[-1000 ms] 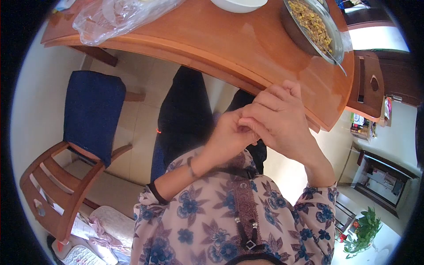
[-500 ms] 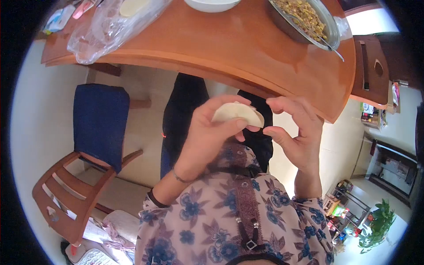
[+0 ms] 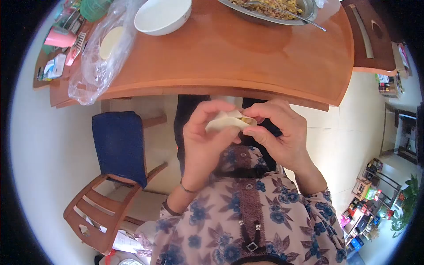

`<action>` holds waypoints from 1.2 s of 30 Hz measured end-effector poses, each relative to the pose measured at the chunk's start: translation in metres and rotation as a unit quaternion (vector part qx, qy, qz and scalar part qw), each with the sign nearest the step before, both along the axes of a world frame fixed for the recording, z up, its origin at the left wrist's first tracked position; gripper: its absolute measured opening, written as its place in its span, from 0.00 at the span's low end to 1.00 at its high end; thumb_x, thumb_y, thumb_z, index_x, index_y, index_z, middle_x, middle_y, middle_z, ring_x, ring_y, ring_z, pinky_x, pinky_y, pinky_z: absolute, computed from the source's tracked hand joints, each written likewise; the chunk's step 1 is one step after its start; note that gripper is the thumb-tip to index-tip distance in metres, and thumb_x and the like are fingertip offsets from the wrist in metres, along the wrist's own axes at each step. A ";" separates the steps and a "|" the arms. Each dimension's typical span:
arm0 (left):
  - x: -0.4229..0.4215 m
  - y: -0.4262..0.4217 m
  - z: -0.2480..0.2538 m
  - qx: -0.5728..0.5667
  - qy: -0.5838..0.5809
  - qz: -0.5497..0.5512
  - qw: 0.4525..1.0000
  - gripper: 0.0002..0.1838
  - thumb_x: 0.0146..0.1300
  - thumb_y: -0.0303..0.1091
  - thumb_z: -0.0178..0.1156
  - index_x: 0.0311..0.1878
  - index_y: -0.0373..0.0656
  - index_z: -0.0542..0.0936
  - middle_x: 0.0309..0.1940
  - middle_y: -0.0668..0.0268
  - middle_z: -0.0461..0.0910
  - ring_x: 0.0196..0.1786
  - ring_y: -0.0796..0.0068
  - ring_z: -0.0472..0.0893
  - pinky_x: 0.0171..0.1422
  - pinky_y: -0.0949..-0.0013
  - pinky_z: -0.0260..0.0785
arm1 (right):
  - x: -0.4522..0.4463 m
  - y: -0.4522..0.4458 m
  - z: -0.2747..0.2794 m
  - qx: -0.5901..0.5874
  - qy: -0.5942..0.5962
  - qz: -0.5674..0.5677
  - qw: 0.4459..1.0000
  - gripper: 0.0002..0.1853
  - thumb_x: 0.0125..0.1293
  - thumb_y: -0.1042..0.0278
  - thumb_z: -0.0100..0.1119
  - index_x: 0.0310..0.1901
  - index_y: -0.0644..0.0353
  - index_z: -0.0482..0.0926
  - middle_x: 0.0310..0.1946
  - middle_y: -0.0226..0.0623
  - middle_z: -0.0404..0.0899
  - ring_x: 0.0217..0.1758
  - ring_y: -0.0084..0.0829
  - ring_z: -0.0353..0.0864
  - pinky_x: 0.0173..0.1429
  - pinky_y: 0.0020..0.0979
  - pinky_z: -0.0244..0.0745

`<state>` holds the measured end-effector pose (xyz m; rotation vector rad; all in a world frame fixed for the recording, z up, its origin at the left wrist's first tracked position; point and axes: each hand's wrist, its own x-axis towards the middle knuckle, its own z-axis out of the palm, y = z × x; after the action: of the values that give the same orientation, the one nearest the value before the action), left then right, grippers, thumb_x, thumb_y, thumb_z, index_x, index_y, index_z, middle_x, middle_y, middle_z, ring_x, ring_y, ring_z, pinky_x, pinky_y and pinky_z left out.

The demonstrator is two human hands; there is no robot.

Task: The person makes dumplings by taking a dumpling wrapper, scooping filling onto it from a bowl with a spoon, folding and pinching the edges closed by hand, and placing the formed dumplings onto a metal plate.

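Observation:
A pale folded dumpling [image 3: 227, 122] with yellow filling showing at its right end is held over my lap, just below the table's front edge. My left hand [image 3: 206, 132] grips its left side between thumb and fingers. The thumb and fingertips of my right hand [image 3: 277, 128] pinch its right end beside the opening. On the table [image 3: 212, 57], a metal bowl of chopped filling [image 3: 282, 8] has a spoon [image 3: 287, 14] resting in it. Flat round dough wrappers [image 3: 111, 43] lie on a clear plastic bag [image 3: 95, 66] at the left.
A white bowl [image 3: 162, 17] stands near the wrappers. Pink and green items sit at the table's left end. A chair with a blue cover [image 3: 119, 148] is at the left below the table, and another wooden chair [image 3: 371, 39] is at the right. Shelves and a plant stand far right.
The view has shifted, so the table sits lower in it. My right hand has come in from beside the dumpling and now pinches its right end, where filling shows.

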<state>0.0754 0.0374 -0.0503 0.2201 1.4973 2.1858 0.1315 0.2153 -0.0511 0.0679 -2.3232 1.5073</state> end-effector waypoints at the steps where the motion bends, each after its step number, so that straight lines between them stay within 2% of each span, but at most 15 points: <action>1: 0.000 0.002 0.000 -0.001 -0.003 0.001 1.000 0.19 0.63 0.16 0.64 0.57 0.39 0.78 0.50 0.63 0.83 0.49 0.75 0.85 0.45 0.75 0.81 | 0.000 0.001 -0.001 -0.001 0.002 -0.006 1.000 0.14 0.58 0.67 0.75 0.45 0.56 0.85 0.34 0.32 0.84 0.37 0.33 0.81 0.47 0.32 0.71; 2: 0.000 0.004 -0.001 -0.005 -0.004 -0.003 1.000 0.19 0.63 0.16 0.64 0.57 0.39 0.78 0.50 0.63 0.83 0.49 0.75 0.85 0.45 0.75 0.81 | 0.001 0.002 -0.003 -0.005 0.001 -0.010 1.000 0.14 0.58 0.67 0.75 0.45 0.56 0.85 0.34 0.32 0.84 0.37 0.33 0.81 0.47 0.32 0.71; 4: -0.001 0.006 -0.005 -0.007 0.022 -0.011 1.000 0.18 0.65 0.22 0.68 0.57 0.36 0.78 0.53 0.56 0.82 0.48 0.72 0.85 0.42 0.73 0.83 | 0.001 0.004 -0.006 0.002 0.008 -0.016 1.000 0.13 0.58 0.68 0.75 0.44 0.56 0.85 0.34 0.32 0.84 0.35 0.33 0.81 0.46 0.33 0.71; 11: -0.001 0.008 -0.006 -0.021 0.044 -0.012 0.999 0.11 0.67 0.21 0.65 0.51 0.36 0.81 0.52 0.55 0.82 0.46 0.74 0.84 0.41 0.72 0.83 | -0.003 0.002 -0.009 0.012 0.039 -0.027 0.999 0.09 0.59 0.70 0.74 0.41 0.57 0.86 0.32 0.33 0.84 0.33 0.34 0.81 0.47 0.34 0.72; 19: -0.004 0.016 -0.010 -0.015 0.063 0.017 0.998 0.06 0.68 0.20 0.63 0.46 0.36 0.82 0.51 0.53 0.82 0.46 0.73 0.83 0.38 0.73 0.81 | -0.009 0.002 -0.016 0.082 0.104 -0.049 0.990 0.06 0.58 0.72 0.72 0.38 0.57 0.86 0.31 0.32 0.84 0.34 0.35 0.82 0.56 0.40 0.74; 23: -0.006 0.017 -0.016 -0.006 0.064 0.016 0.998 0.05 0.68 0.21 0.64 0.46 0.36 0.82 0.50 0.53 0.82 0.45 0.72 0.83 0.39 0.73 0.81 | -0.008 0.003 -0.016 0.102 0.104 -0.053 0.988 0.08 0.59 0.72 0.72 0.40 0.57 0.86 0.32 0.32 0.85 0.36 0.36 0.83 0.56 0.41 0.74; 25: -0.007 0.017 -0.018 0.004 0.052 0.025 0.998 0.05 0.68 0.21 0.63 0.46 0.35 0.82 0.50 0.53 0.82 0.44 0.72 0.84 0.40 0.72 0.81 | -0.005 0.002 -0.009 0.102 0.057 -0.065 0.991 0.09 0.60 0.72 0.71 0.42 0.57 0.85 0.33 0.31 0.85 0.37 0.36 0.83 0.56 0.41 0.74; 36: -0.009 0.015 -0.027 0.005 0.069 0.027 0.997 0.07 0.69 0.21 0.63 0.49 0.36 0.81 0.52 0.52 0.83 0.44 0.67 0.86 0.40 0.71 0.81 | -0.009 0.001 -0.022 0.109 0.076 -0.055 0.990 0.08 0.62 0.75 0.69 0.43 0.59 0.85 0.35 0.33 0.85 0.38 0.37 0.84 0.60 0.42 0.74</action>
<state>0.0665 0.0526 -0.0778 0.3445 1.5828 2.2611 0.1228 0.2168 -0.0729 0.1064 -2.3196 1.1505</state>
